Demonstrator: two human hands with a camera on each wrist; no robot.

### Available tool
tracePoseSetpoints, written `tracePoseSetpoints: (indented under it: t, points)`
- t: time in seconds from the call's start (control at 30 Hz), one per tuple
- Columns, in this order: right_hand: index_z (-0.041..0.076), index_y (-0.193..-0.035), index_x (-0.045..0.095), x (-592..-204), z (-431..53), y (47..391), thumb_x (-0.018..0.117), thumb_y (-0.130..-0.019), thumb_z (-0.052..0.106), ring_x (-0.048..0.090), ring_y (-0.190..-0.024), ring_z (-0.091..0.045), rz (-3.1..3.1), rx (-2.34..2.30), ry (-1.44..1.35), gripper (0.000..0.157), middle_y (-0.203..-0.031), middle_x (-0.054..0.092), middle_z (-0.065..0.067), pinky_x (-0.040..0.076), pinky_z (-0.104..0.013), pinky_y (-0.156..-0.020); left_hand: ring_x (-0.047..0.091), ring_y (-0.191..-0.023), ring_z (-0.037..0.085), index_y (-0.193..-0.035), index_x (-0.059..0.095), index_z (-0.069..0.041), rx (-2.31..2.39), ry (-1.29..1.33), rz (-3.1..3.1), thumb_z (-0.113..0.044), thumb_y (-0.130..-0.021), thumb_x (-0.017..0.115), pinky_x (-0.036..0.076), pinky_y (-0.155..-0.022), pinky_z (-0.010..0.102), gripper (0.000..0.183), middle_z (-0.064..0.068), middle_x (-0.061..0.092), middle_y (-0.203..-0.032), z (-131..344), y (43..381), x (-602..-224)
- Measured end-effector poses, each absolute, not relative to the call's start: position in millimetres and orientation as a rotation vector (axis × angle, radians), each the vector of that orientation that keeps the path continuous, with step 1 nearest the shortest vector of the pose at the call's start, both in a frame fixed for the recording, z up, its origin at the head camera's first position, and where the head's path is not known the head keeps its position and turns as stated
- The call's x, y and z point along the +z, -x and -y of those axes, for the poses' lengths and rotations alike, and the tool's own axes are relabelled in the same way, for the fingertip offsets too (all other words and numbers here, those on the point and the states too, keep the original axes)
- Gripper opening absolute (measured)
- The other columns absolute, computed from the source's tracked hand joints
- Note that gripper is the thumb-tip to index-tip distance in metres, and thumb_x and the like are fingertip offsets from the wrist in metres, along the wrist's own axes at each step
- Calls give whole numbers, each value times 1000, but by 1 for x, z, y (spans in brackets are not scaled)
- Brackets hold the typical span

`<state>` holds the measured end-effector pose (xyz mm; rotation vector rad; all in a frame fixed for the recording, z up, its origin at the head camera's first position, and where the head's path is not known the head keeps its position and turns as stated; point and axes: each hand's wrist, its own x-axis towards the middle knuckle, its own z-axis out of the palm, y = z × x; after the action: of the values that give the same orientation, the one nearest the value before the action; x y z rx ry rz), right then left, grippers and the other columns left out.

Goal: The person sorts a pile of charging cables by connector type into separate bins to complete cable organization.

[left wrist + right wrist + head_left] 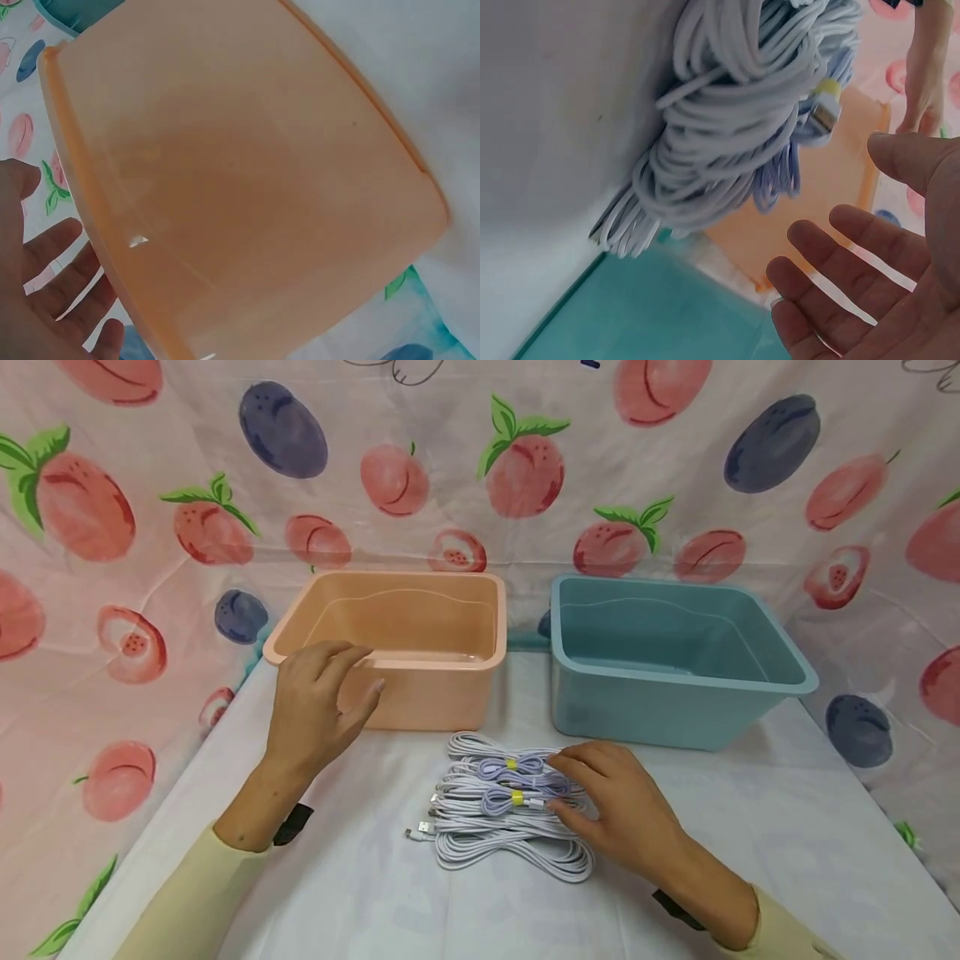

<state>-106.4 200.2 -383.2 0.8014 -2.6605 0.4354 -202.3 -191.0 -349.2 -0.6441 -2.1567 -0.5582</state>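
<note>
I have the right hand (626, 806) relaxed and empty just beside the cable pile (502, 827) on the tabletop (360, 885), the left hand (311, 702) loosely spread, empty, by the orange tub (427, 697). I judge this a reach; next calls for pinching one purple bundle (517, 797).

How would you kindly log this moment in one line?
left grip: empty, by orange bin | right grip: empty, by coiled cables | cables: on white tabletop
</note>
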Motion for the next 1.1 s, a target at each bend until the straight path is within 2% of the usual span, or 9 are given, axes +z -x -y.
tracePoseSetpoints:
  t: [0.27, 0.5, 0.9, 1.1]
  points:
    - [17, -130, 76, -386, -187, 108, 88, -88, 37, 62, -123, -23, 2647, 447, -885, 48, -125, 71, 1, 50, -50, -109, 65, -110, 39, -119, 76, -7, -596, 622, 2168, -27, -92, 79, 44, -94, 61, 34, 15, 70, -114, 188, 211, -352]
    - [19, -129, 76, -388, -179, 112, 90, -86, 33, 62, -116, -17, 2638, 433, -945, 48, -121, 71, 4, 53, -42, -101, 65, -103, 38, -111, 78, -8, -598, 604, 2173, -17, -90, 86, 44, -87, 59, 24, 13, 69, -108, 188, 214, -353]
    - [17, -104, 79, -392, -165, 117, 95, -81, 24, 62, -101, -18, 2590, 378, -1037, 28, -105, 71, 4, 55, -40, -91, 65, -101, 37, -110, 81, -9, -612, 598, 2171, -12, -89, 87, 44, -87, 57, 22, 12, 69, -107, 186, 215, -354]
    - [17, -98, 79, -395, -163, 119, 96, -78, 18, 61, -96, -17, 2551, 386, -1040, 27, -101, 70, 4, 54, -38, -85, 65, -101, 38, -110, 81, -9, -605, 597, 2169, -12, -90, 86, 44, -86, 57, 21, 13, 69, -106, 186, 215, -354]
